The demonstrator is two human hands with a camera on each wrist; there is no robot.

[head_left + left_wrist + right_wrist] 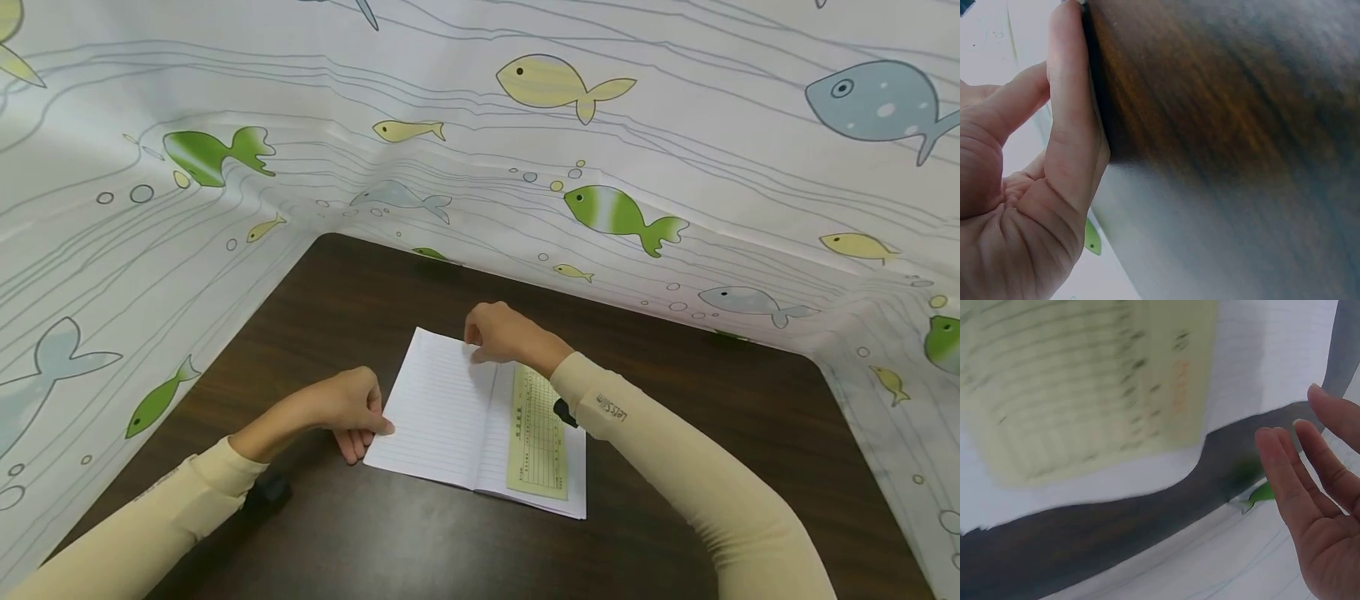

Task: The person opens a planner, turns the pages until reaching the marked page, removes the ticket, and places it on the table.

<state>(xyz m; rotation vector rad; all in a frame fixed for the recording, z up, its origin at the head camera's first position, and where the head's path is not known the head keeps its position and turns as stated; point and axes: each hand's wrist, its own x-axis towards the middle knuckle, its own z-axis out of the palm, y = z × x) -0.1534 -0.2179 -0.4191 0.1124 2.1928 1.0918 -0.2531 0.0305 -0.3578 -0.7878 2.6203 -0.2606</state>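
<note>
An open notebook (438,408) with white lined pages lies on the dark wooden table. A yellow-green printed sheet (537,442) with a grid covers much of its right page. My left hand (352,408) is at the notebook's left edge, its thumb on the page and other fingers on the table beside it. Those fingers look straight in the left wrist view. My right hand (498,333) hovers about the notebook's top edge near the fold. In the right wrist view its fingers (1282,475) stand apart from the thumb, with nothing between them.
The brown table (360,292) extends around the notebook on all sides. A white sheet (465,158) printed with fish and bubbles encloses its back and sides. A small black device (267,490) sits under the left wrist.
</note>
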